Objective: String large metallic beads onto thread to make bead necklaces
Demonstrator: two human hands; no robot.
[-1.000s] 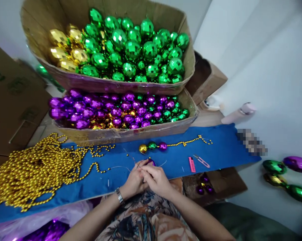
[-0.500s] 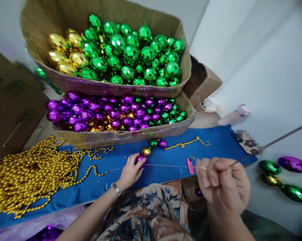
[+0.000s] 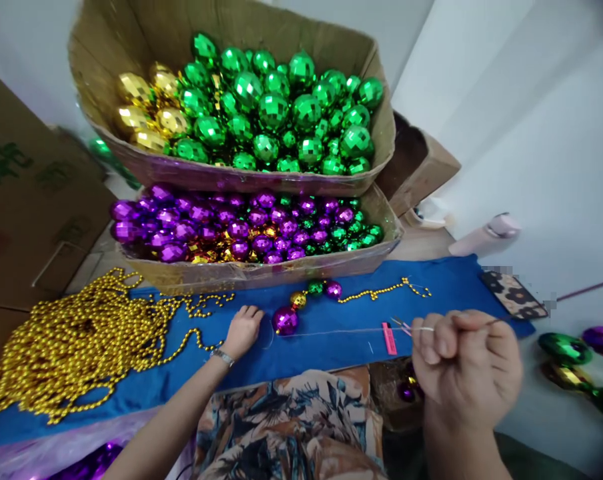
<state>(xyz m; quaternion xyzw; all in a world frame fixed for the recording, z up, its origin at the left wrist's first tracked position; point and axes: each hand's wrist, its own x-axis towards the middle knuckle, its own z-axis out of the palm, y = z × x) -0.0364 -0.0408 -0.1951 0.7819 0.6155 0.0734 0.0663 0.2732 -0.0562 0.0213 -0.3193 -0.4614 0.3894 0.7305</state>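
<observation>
My right hand (image 3: 466, 370) is raised at the right, its fingers closed round a thin pale thread (image 3: 341, 331). The thread runs left, stretched above the blue cloth, to a big purple faceted ball (image 3: 285, 321). In line with that ball lie a small gold ball (image 3: 298, 300), a green ball (image 3: 315, 287), a second purple ball (image 3: 333, 289) and a short gold bead string (image 3: 371, 292). My left hand (image 3: 245, 330) rests on the cloth left of the big ball, fingers bent and together; whatever they hold is hidden. A loose thread loop (image 3: 270, 339) lies between hand and ball.
A heap of gold bead strings (image 3: 91, 340) covers the left of the blue cloth (image 3: 456, 287). Behind stand a box of purple balls (image 3: 261, 273) and a box of green balls (image 3: 231, 179). A pink lighter (image 3: 389, 339), small scissors (image 3: 402, 325) and a flowered phone (image 3: 514, 295) lie rightward.
My left hand has let go of the big purple ball and moved left onto the cloth. My right hand still grips the thread. The whole view has shifted slightly.
</observation>
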